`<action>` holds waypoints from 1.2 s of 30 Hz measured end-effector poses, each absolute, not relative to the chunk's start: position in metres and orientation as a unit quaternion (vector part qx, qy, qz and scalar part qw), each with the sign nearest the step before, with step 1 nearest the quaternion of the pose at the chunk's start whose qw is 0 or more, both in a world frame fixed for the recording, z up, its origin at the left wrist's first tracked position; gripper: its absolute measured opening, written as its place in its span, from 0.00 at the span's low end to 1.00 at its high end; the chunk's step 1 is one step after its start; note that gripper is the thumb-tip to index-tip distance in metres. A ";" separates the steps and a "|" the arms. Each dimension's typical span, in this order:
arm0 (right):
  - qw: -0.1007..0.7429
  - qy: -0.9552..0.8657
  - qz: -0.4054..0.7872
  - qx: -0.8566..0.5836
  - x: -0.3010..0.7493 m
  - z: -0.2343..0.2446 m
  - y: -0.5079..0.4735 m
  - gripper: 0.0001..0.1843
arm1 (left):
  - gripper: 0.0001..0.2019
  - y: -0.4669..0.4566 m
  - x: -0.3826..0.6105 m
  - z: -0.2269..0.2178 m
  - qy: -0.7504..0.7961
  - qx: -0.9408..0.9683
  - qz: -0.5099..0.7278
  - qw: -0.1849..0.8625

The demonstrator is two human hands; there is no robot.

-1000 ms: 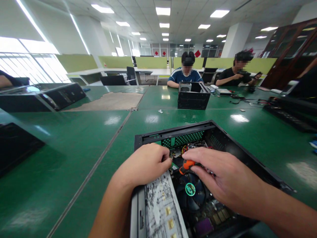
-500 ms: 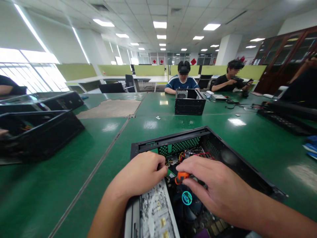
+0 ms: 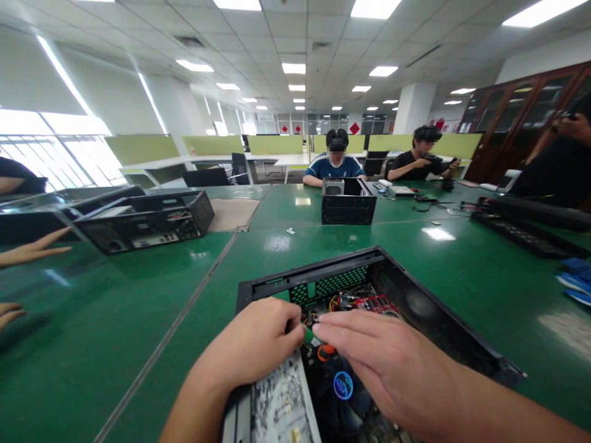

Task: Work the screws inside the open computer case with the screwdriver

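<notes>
Up close, the open black computer case (image 3: 429, 320) sits on the green table (image 3: 138, 307), its fan (image 3: 343, 386) glowing blue. The left hand (image 3: 252, 344) curls its fingers tight beside the wires (image 3: 335, 301), and what they pinch is hidden. The right hand (image 3: 388, 363) has its fingers pressed together over an orange tool (image 3: 325, 352); whether they grip it cannot be told.

Largely hidden under the right hand (image 3: 388, 369): orange-handled tool (image 3: 325, 352), shaft, tip and grip unseen. Covered by the curled left hand (image 3: 256, 344): whatever its fingertips pinch. Cut off by the lower edge: computer case (image 3: 438, 323), grey drive cage (image 3: 281, 400), both forearms. Cropped at the left edge: co-worker's hands (image 3: 34, 249). Too small to tell: scraps (image 3: 290, 231).
</notes>
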State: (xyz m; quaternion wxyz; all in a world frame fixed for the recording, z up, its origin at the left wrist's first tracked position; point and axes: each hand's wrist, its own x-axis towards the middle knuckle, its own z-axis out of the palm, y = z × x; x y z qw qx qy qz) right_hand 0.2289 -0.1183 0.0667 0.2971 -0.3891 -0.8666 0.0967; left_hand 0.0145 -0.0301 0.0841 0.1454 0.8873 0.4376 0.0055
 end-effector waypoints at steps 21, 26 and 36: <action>0.375 -0.832 -0.004 -0.409 0.248 0.078 -0.137 0.22 | 0.12 -0.031 0.013 0.083 0.452 0.879 0.015 0.150; 0.411 -0.759 -0.062 -0.501 0.284 0.051 -0.168 0.20 | 0.11 -0.030 0.014 0.083 0.450 0.880 0.004 0.150; 0.350 -0.783 -0.066 -0.510 0.305 0.010 -0.183 0.23 | 0.11 -0.027 0.016 0.080 0.450 0.880 -0.012 0.153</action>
